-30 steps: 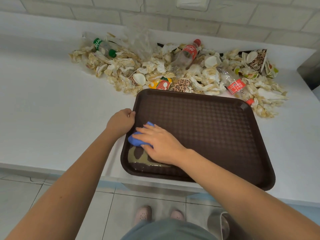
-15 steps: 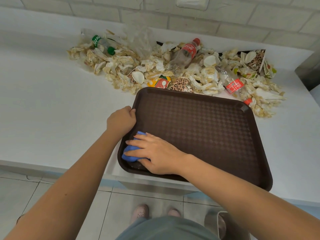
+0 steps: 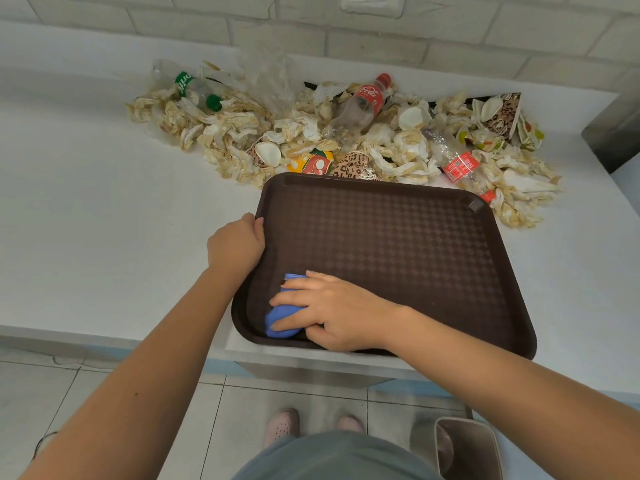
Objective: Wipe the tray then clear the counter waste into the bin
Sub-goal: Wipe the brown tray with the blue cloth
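Left hand (image 3: 237, 245) clamped on tray (image 3: 398, 244) rim at 9 o'clock, fingers curled over the edge, bracing. Right hand (image 3: 332, 311) cupped on wadded blue cloth (image 3: 282, 318), fingers draped across the top, thumb tucked at the near side, pressing down into the tray's 7 o'clock corner. Hands apart, near each other, no contact.

Tray flat on white counter (image 3: 104, 220), long side across. Near rim at or just past the counter's front edge; hard to call. No obvious residue on the rest of the textured floor, though not certain given the dark surface.

Step in hand, as a judgement: wipe phase, working the near-left corner. Clearing not yet started, by the look of it.

Waste pile (image 3: 242, 126) at 12 o'clock beyond the far rim, fanned from 10 to 2, touching the rim around 12 to 1. Mostly crumpled stained paper. Also cola bottle (image 3: 360, 105) at 12, green-label bottle (image 3: 194, 88) at 10, red-label bottle (image 3: 457, 161) at 1, leopard-print cup (image 3: 355, 166) right against the rim. Bin (image 3: 465, 448) on the floor at 5 o'clock, top open, below counter level.

Next, likely: sweep cloth toward 3 o'clock, then along the rims. Calls for firm left-hand brace to avoid shoving tray into the pile or off the front edge. After that, cloth down, waste over to the bin. Expect light paper to scatter and bottles to roll; risk of spill to floor.
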Motion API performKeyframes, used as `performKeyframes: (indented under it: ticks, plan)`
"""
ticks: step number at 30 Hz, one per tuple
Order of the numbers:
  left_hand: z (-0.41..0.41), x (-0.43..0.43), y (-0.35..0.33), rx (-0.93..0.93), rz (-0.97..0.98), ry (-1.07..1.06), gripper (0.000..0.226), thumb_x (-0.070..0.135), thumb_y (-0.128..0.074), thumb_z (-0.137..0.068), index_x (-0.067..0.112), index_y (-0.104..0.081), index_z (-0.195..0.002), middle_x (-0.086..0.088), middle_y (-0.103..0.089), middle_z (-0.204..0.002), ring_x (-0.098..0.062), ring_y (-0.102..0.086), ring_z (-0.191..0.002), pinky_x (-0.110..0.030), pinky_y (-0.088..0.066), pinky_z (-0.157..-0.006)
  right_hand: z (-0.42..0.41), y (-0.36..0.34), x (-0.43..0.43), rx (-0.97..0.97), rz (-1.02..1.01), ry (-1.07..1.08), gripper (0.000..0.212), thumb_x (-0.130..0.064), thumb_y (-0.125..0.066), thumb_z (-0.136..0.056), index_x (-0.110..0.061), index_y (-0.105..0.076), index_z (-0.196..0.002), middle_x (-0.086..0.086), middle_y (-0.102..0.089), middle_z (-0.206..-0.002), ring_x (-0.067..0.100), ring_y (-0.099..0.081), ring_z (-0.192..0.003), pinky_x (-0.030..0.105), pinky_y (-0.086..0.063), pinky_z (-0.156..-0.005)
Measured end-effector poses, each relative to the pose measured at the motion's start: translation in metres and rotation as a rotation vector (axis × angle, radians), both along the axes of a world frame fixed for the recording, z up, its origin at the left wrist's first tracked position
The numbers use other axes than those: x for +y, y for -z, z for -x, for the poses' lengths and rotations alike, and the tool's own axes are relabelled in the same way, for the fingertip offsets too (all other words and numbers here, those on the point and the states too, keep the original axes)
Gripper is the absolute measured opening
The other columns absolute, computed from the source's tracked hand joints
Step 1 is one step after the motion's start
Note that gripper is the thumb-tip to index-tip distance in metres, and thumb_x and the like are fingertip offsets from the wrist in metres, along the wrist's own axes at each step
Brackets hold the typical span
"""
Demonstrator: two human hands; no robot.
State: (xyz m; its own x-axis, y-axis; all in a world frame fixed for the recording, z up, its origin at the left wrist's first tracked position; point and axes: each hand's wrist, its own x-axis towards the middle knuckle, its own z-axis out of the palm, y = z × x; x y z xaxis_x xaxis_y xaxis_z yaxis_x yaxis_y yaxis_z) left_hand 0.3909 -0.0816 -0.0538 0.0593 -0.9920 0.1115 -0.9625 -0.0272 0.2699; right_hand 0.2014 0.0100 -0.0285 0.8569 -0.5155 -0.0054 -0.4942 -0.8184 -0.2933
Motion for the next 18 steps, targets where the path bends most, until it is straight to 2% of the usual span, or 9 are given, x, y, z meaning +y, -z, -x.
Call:
performKeyframes:
  ticks: [5, 8, 10, 13, 15, 18]
  plan:
    - [0.000, 0.001, -0.001, 0.006, -0.017, -0.007, 0.038, 0.032, -0.029, -0.102, 0.005, -0.052, -0.090, -0.013, -0.060, -0.080, -0.027, -0.052, -0.068, -0.032, -0.036, -0.059, 0.027, -0.001, 0.002, 0.026, -0.032, -0.005, 0.050, -0.012, -0.036, -0.084, -0.027, -0.064, -0.123, 0.001, -0.052, -0.138, 0.024, -0.039, -0.134, 0.048, -0.031, -0.112]
    - [-0.001, 0.001, -0.002, 0.014, -0.039, -0.011, 0.038, 0.034, -0.027, -0.102, 0.007, -0.052, -0.089, -0.009, -0.057, -0.076, -0.024, -0.050, -0.065, -0.032, -0.041, -0.060, 0.047, -0.001, 0.007, 0.009, -0.054, 0.026, 0.052, -0.006, -0.038, -0.085, -0.028, -0.062, -0.125, 0.000, -0.049, -0.142, 0.023, -0.036, -0.137, 0.038, -0.028, -0.114]
    - [0.000, 0.001, -0.002, 0.019, -0.048, -0.015, 0.038, 0.034, -0.027, -0.102, 0.008, -0.052, -0.090, -0.007, -0.056, -0.075, -0.023, -0.050, -0.065, -0.032, -0.042, -0.060, 0.063, -0.004, 0.010, -0.059, -0.169, 0.144, 0.050, -0.001, -0.044, -0.089, -0.029, -0.061, -0.127, -0.005, -0.047, -0.144, 0.015, -0.034, -0.139, 0.026, -0.024, -0.115]
    - [0.001, 0.002, -0.002, 0.024, -0.047, -0.027, 0.037, 0.034, -0.027, -0.102, 0.009, -0.051, -0.088, -0.005, -0.052, -0.072, -0.023, -0.049, -0.065, -0.031, -0.039, -0.059, 0.082, -0.015, 0.007, -0.313, -0.400, 0.400, 0.049, 0.000, -0.053, -0.091, -0.029, -0.055, -0.130, -0.014, -0.049, -0.139, -0.001, -0.038, -0.134, 0.015, -0.025, -0.112]
    - [0.001, 0.002, -0.002, 0.023, -0.046, -0.027, 0.036, 0.034, -0.027, -0.102, 0.010, -0.050, -0.087, -0.005, -0.052, -0.072, -0.022, -0.050, -0.064, -0.031, -0.039, -0.059, 0.093, -0.023, -0.003, -0.464, -0.417, 0.550, 0.049, 0.000, -0.056, -0.091, -0.029, -0.050, -0.130, -0.020, -0.051, -0.133, -0.007, -0.042, -0.128, 0.012, -0.028, -0.109]
    - [0.001, 0.002, -0.003, 0.032, -0.048, -0.029, 0.036, 0.035, -0.027, -0.102, 0.011, -0.049, -0.086, -0.004, -0.052, -0.071, -0.023, -0.052, -0.065, -0.031, -0.039, -0.058, 0.104, -0.030, -0.026, -0.510, -0.338, 0.713, 0.047, -0.007, -0.056, -0.093, -0.031, -0.049, -0.132, -0.015, -0.051, -0.135, -0.006, -0.045, -0.125, 0.012, -0.031, -0.106]
